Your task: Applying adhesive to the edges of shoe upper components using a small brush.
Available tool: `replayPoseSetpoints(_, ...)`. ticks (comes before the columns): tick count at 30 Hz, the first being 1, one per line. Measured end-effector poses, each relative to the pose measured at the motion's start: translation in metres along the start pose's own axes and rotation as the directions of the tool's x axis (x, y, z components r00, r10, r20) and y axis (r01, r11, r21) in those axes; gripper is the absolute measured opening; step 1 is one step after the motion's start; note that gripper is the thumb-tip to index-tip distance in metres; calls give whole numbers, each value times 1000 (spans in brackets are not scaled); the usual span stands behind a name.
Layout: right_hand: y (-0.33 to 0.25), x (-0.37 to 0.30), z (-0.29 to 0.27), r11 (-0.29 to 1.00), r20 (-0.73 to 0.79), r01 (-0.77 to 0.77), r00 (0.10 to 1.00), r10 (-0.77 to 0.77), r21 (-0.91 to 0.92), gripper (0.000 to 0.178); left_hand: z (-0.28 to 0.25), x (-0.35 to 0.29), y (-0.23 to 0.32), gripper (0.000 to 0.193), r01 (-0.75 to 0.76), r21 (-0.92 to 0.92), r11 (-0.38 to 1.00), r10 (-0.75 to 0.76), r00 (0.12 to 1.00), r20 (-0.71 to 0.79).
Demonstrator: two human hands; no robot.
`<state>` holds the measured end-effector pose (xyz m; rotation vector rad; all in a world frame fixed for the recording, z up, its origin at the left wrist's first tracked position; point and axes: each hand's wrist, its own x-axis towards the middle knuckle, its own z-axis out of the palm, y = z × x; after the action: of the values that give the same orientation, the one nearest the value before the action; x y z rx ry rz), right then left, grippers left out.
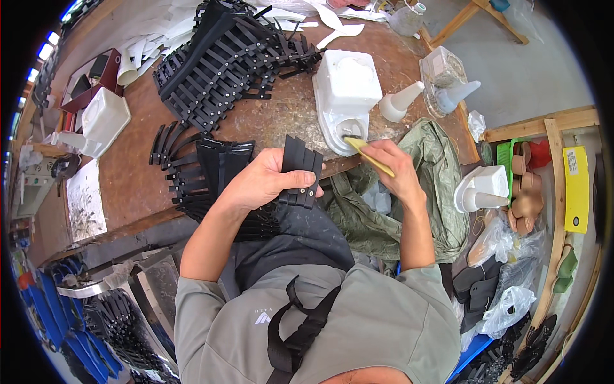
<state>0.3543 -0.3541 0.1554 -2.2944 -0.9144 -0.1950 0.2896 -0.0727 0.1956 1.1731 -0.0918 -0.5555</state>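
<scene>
Left hand (272, 178): gripping flat black riveted straps (299, 160) | right hand (398, 169): pinching flat yellow brush (376, 160) | could drip on straps, if overloaded

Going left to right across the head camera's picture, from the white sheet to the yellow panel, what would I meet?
White sheet → left hand holding black strips → right hand holding a yellow tool → white container → yellow panel.

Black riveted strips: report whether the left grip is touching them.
Touching. The head view shows the left grip around the black riveted strips, its thumb lying across their upper face.
</scene>
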Motion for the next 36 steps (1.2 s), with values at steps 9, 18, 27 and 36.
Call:
replayPoseSetpoints(9, 23, 4, 38, 261, 55, -366, 665, 745, 893, 25, 2, -6, 3, 22, -4, 53, 999, 5, 1000, -10)
replayPoseSetpoints(18, -21, -7, 4, 962, -198, -165, 958, 209, 217, 20, 1, -11, -2, 22, -14, 20, 1000, 14, 1000, -24)
replayPoseSetpoints(27, -78, 11, -33, 594, -188, -129, 878, 441, 794, 15, 3, -15, 0, 18, -11, -1, 1000, 11, 999, 33)
replayPoseSetpoints(36, -116, 51, -14, 657, -8, -159, 970, 244, 737, 13, 7, -17, 2, 20, -5, 10, 1000, 5, 999, 35)
